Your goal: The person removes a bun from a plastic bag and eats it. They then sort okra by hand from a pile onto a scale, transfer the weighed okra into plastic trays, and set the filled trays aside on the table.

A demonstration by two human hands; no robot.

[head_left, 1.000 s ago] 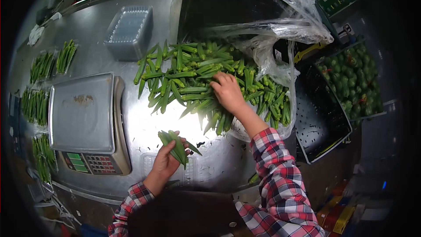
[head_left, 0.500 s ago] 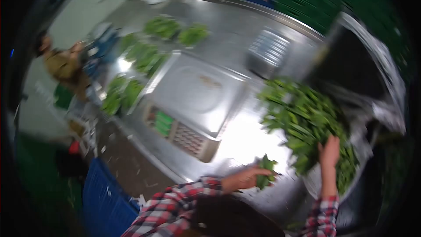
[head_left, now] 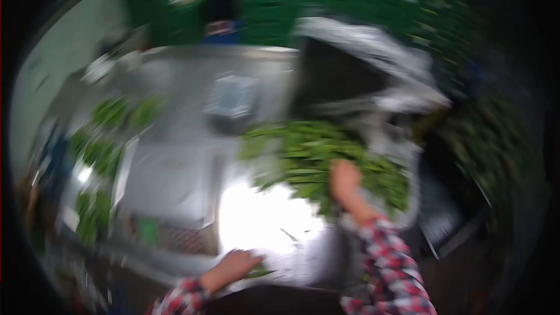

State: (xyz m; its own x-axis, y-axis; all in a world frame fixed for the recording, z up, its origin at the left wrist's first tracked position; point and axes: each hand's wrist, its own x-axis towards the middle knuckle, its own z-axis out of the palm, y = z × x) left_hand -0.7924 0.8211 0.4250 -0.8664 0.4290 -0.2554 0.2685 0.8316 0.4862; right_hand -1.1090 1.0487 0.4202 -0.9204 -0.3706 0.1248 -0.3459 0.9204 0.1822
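My left hand (head_left: pixel 236 263) is near the front edge of the metal table, closed around a small bunch of leafy greens (head_left: pixel 258 270) that is mostly hidden under the fingers. Farther right, my right hand (head_left: pixel 345 179) reaches into a large heap of leafy greens (head_left: pixel 309 151). Its fingers are sunk among the leaves and blurred, so I cannot tell whether they grip any. The heap spreads from the mouth of a clear plastic bag (head_left: pixel 413 184) across the tabletop.
A weighing scale (head_left: pixel 169 186) stands left of the heap. Behind it are stacked clear trays (head_left: pixel 232 98), and packs of greens (head_left: pixel 98 146) lie at the far left. A dark crate lined with plastic (head_left: pixel 344 70) is behind the heap. Green crates (head_left: pixel 361 0) line the back.
My view has swung to the right, so the scale and packs sit farther left. The small bunch in my left hand is now lower and more covered. My right hand is still in the heap.
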